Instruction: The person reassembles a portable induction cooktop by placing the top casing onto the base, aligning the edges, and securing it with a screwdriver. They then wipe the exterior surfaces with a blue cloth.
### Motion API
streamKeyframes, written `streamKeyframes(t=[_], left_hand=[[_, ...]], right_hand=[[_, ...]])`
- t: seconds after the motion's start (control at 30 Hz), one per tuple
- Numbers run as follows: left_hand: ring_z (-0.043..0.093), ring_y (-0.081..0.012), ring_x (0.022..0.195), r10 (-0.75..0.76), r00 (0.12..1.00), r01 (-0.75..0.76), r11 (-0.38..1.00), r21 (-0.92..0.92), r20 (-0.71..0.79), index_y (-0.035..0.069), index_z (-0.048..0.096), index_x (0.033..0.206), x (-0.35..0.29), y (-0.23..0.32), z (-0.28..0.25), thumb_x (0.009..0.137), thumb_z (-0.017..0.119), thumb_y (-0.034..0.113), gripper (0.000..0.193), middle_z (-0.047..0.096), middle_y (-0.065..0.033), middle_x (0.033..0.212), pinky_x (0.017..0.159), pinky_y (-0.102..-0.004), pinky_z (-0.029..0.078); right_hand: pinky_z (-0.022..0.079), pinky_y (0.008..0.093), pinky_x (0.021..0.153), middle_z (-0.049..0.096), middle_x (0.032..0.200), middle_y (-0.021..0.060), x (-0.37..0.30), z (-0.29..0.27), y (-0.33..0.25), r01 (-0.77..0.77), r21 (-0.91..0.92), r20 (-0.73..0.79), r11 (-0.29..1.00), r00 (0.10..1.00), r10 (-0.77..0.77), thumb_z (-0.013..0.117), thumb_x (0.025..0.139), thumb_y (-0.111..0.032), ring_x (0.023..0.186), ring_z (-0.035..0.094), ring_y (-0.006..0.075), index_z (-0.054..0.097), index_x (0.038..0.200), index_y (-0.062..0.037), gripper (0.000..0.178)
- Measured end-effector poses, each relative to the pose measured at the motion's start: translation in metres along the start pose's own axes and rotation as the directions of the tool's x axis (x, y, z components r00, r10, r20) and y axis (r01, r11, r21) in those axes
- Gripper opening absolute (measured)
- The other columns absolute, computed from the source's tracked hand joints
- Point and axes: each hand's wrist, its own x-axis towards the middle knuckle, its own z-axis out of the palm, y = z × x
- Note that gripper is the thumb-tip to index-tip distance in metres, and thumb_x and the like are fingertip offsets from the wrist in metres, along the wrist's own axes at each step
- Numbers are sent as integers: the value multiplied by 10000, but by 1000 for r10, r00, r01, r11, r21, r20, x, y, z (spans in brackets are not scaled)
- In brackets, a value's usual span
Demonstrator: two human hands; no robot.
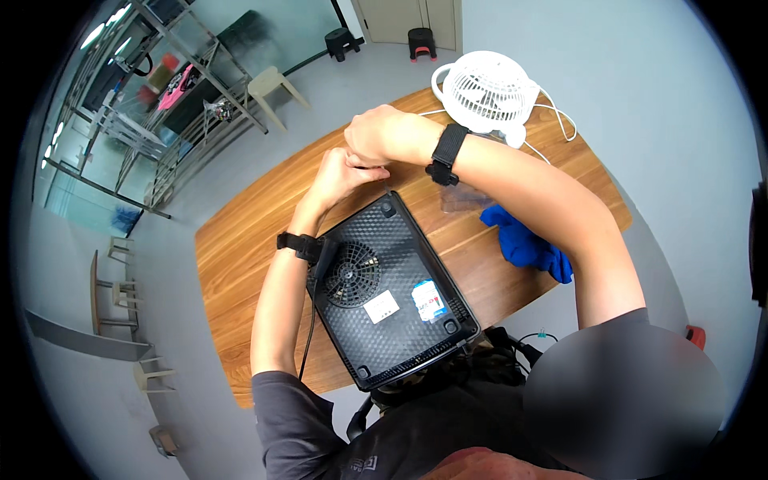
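Cooker (392,292) lies base-up on bench (240,264), still closed. Left hand (340,172) and right hand (376,132) meet at its far edge, fingers curled together; what they grip, cannot tell.

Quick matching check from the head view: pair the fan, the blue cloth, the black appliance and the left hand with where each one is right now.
Things:
1. fan
2. blue cloth
3. black appliance
4. left hand

Places:
A. underside up on the table, in front of the person
B. at the appliance's far edge, touching the right hand
C. at the table's far edge
D. on the table under the right forearm

Pairs: 1-C, 2-D, 3-A, 4-B
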Motion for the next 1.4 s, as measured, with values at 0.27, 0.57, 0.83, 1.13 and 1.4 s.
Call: streamKeyframes(t=[0.27, 0.57, 0.83, 1.13, 1.4], left_hand=[[700, -145, 770, -17, 999, 9, 985, 170, 45, 57, 818, 990, 6, -24, -10, 803, 868, 234, 262, 790, -85, 878, 777, -319, 557], [719, -107, 823, 18, 999, -14, 994, 106, -40, 33, 814, 924, -7, 3, 3, 863, 823, 210, 188, 794, -56, 881, 802, -288, 561], [713, -110, 840, -34, 998, 29, 994, 101, 43, 21, 778, 968, 4, -23, 0, 860, 802, 178, 191, 788, -59, 887, 823, -302, 557], [722, -140, 828, 34, 999, -28, 990, 139, -38, 33, 775, 952, -3, 9, 4, 837, 813, 203, 209, 787, -55, 887, 813, -320, 566], [734, -146, 845, -15, 1000, 14, 995, 101, 8, 18, 776, 907, -1, -18, -1, 830, 819, 203, 205, 789, -67, 896, 825, -314, 571]], right_hand=[[588, 446, 796, 770, 931, 186, -5, -2, 3, 55, 74, 10, 996, 998, -56, 626, 874, -293, 864, 744, 357, 790, 928, -34, 311], [588, 466, 816, 764, 951, 209, -12, -6, -2, -16, 42, 19, 999, 1000, 15, 576, 952, -397, 877, 739, 386, 788, 961, -14, 438], [581, 459, 805, 764, 997, 190, -11, 0, 8, 43, 31, 14, 999, 999, -43, 711, 849, -330, 927, 736, 363, 773, 1012, -20, 356], [588, 449, 800, 768, 949, 185, -16, -9, 6, -15, 7, 27, 1000, 1000, 15, 651, 875, -390, 881, 743, 362, 783, 955, -27, 395], [591, 449, 801, 770, 961, 185, -9, 3, 0, 62, 21, -4, 998, 998, -62, 718, 844, -336, 891, 744, 362, 782, 971, -15, 351]])
